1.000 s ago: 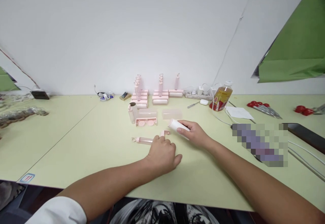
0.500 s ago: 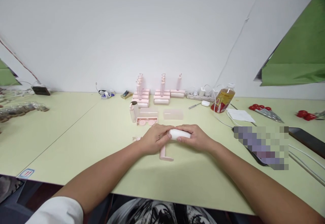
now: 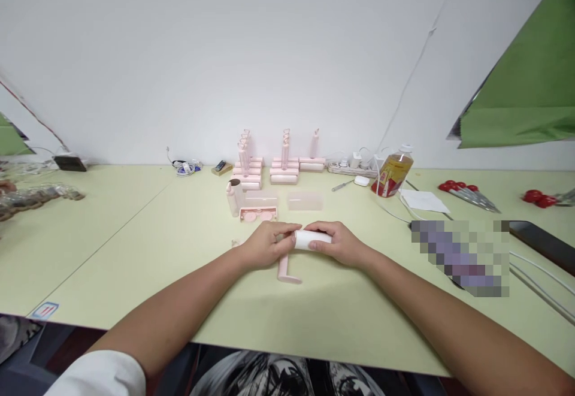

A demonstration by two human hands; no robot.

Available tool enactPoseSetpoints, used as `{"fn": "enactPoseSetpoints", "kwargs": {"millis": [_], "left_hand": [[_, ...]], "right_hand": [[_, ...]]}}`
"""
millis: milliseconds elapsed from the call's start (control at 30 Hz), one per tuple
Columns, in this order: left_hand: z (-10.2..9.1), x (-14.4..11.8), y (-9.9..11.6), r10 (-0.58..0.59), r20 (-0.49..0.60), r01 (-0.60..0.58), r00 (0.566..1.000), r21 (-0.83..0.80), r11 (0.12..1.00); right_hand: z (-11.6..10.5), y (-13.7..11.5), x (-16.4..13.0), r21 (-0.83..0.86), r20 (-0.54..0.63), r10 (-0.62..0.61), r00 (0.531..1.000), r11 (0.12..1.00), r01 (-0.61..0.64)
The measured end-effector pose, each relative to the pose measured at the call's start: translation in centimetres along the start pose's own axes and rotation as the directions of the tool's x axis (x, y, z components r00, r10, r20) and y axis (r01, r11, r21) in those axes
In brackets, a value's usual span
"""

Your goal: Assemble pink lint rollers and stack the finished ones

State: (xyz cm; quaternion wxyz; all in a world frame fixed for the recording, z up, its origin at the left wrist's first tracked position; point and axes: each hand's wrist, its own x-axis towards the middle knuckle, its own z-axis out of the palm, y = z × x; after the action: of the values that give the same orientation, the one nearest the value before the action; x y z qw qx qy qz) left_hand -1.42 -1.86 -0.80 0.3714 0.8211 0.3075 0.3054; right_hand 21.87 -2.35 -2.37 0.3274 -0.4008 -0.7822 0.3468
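Over the pale-green flat desk (image 3: 350,318), left hand (image 3: 264,245) and right hand (image 3: 342,242) pinch a white cylindrical roll (image 3: 305,239).
Light, even pressure should steady it.

Pale yellow-green tabletop (image 3: 135,228). Along the back, left to right: a coiled white cable (image 3: 185,169), rows of pale pink-and-white cylinders (image 3: 284,179), and a clear plastic bottle of amber liquid (image 3: 392,173). Nearer: an open pink rectangular case (image 3: 258,210); far right, red-handled metal tools (image 3: 469,195).
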Motion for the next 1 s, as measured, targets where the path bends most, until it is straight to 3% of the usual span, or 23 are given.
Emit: {"fn": "enactPoseSetpoints", "kwargs": {"millis": [133,367,633,1000], "left_hand": [[-0.3,0.1,-0.1,-0.064,0.024,0.065,0.998,-0.023,0.998],[-0.5,0.0,-0.4,-0.006,0.019,0.007,1.0,-0.068,0.998],[-0.4,0.0,-0.5,-0.076,0.047,0.082,0.996,-0.128,0.988],[0.2,0.2,-0.4,-0.07,-0.046,0.068,0.997,-0.043,0.997]], "right_hand": [[0.5,0.4,0.2,0.07,0.014,0.045,0.999,0.997,-0.046],[0.9,1.0,0.4,0.192,-0.028,0.041,0.999,0.981,-0.035],[0.3,1.0,0.5,0.235,0.03,0.063,0.998,0.97,-0.068],[0.3,1.1,0.7,0.258,0.023,0.086,0.996,0.962,-0.089]]}}
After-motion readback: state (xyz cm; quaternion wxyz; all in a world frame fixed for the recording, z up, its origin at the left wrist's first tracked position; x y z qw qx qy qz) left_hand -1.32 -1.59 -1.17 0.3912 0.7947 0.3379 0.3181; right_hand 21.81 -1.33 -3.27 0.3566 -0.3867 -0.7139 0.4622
